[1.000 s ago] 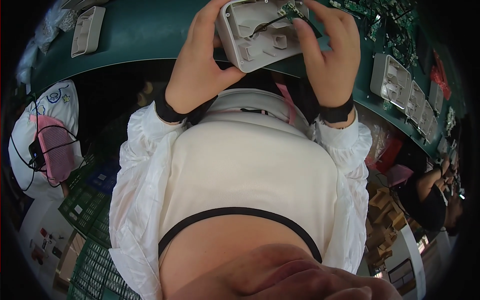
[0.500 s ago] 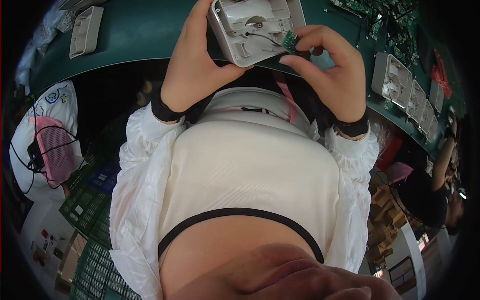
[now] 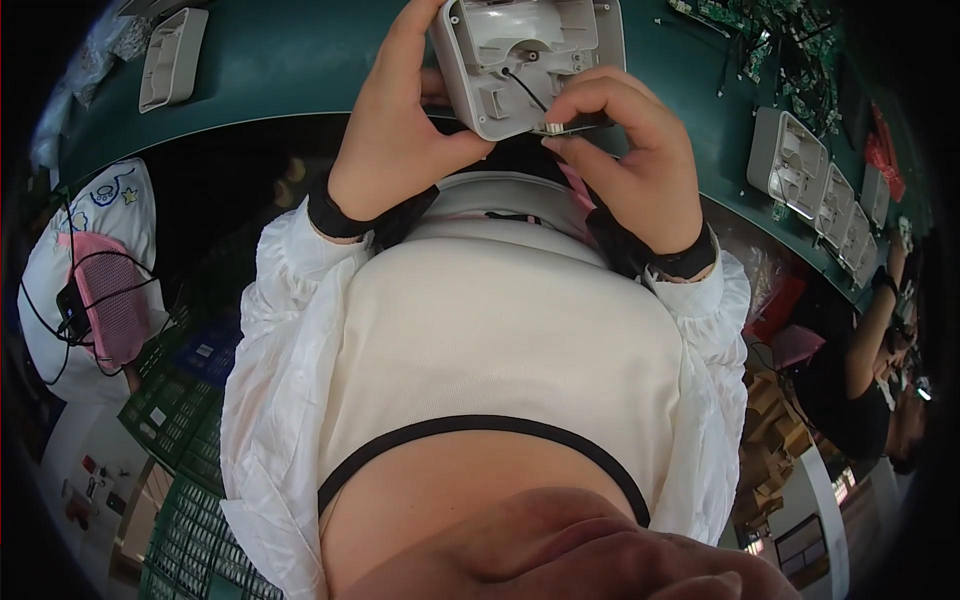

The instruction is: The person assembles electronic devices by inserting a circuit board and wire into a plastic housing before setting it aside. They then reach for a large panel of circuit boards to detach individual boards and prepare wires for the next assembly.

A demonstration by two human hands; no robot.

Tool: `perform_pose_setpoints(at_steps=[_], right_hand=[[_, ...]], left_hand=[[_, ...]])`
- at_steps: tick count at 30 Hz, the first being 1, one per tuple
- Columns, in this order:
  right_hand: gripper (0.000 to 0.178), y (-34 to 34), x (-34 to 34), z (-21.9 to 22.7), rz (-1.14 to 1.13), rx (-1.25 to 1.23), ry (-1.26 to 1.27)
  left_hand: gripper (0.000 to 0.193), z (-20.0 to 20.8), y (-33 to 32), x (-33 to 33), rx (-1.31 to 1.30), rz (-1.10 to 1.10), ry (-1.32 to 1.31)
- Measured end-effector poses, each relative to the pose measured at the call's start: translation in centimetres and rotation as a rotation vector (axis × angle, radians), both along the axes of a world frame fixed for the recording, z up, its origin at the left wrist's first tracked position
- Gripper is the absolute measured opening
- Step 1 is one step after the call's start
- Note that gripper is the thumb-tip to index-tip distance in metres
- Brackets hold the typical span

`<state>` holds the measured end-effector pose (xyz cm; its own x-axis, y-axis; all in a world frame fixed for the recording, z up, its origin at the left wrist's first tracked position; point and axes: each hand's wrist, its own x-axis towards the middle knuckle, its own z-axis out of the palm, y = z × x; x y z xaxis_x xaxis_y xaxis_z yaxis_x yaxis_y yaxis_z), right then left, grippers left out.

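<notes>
Tilted at the top of the view is a light grey plastic housing [image 3: 515, 75], its inner side with posts and ribs facing me. My left hand [image 3: 405, 130] grips its left side, thumb along the near edge. A short black cable [image 3: 527, 90] runs from a hole in the housing to a small circuit board [image 3: 556, 128]. Between thumb and forefinger, my right hand [image 3: 630, 150] pinches that board at the housing's near right corner. The board is seen nearly edge-on, with a pale connector showing; the fingers hide much of it.
The green table [image 3: 280, 75] bears another grey housing [image 3: 172, 60] at far left. Several housings [image 3: 790, 160] line its right side, near a pile of circuit boards [image 3: 795, 50] and a red bag [image 3: 882, 160]. Green crates [image 3: 190, 420] stand lower left. Another person [image 3: 850, 380] is at right.
My right hand has moved left and slightly down with the circuit board, which has turned from face-on to nearly edge-on. The housing has shifted slightly right.
</notes>
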<state>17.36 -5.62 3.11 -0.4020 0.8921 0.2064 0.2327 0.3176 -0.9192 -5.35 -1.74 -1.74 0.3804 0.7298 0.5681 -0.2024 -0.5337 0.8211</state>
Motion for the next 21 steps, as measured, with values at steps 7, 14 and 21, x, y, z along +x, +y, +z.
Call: perform_pose_setpoints(at_steps=[7,14,21], right_hand=[[0.025,-0.8,0.1,-0.1,0.046,0.213,-0.100],[0.022,-1.1,-0.4,-1.3,0.039,0.332,-0.117],[0.022,-1.4,-1.6,-1.1,-0.159,0.152,-0.067]], left_hand=[[0.114,1.1,-0.9,-0.4,-0.051,0.022,-0.034],[0.092,4.2,-3.4,-0.2,-0.690,0.200,0.098],[0.114,1.7,-2.8,-1.1,-0.458,0.209,0.309]])
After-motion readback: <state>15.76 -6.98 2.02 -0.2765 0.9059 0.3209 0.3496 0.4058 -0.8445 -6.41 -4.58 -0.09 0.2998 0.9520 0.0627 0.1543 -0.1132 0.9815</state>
